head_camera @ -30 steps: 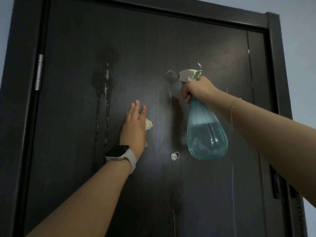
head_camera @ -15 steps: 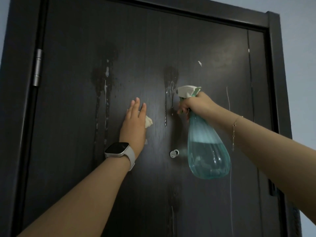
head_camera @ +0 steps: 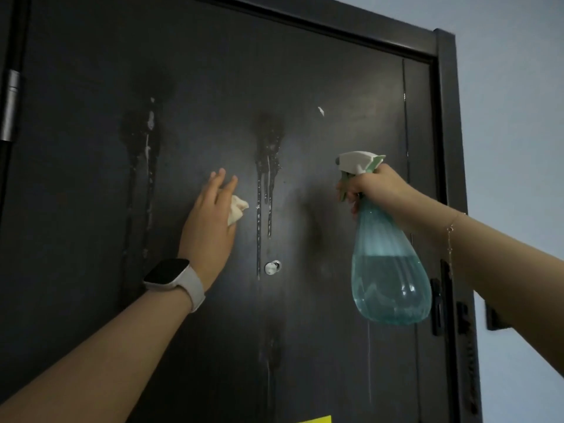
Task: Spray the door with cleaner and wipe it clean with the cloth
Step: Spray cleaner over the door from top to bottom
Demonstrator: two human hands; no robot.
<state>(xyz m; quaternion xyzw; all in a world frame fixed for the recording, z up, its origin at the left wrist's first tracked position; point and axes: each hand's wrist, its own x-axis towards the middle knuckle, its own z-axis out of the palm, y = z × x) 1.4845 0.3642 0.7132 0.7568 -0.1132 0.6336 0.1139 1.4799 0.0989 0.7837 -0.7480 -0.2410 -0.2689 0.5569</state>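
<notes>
Door: the dark door [head_camera: 320,71] fills your view, wet streaks running down its middle.
Left hand: your left hand [head_camera: 210,221] presses the cloth [head_camera: 236,212] flat against it, fingers straight.
Right hand: your right hand [head_camera: 374,189] grips the spray bottle [head_camera: 387,270] at its neck, close to the door.

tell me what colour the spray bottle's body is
The spray bottle has a translucent teal-blue ribbed body under a white trigger head; the head view shows it.

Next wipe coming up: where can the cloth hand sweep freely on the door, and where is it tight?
Free: dry panel between the left streaks and the hinge, and above both wet patches. Tight: between the middle drips and the spray bottle, near the peephole.
</notes>
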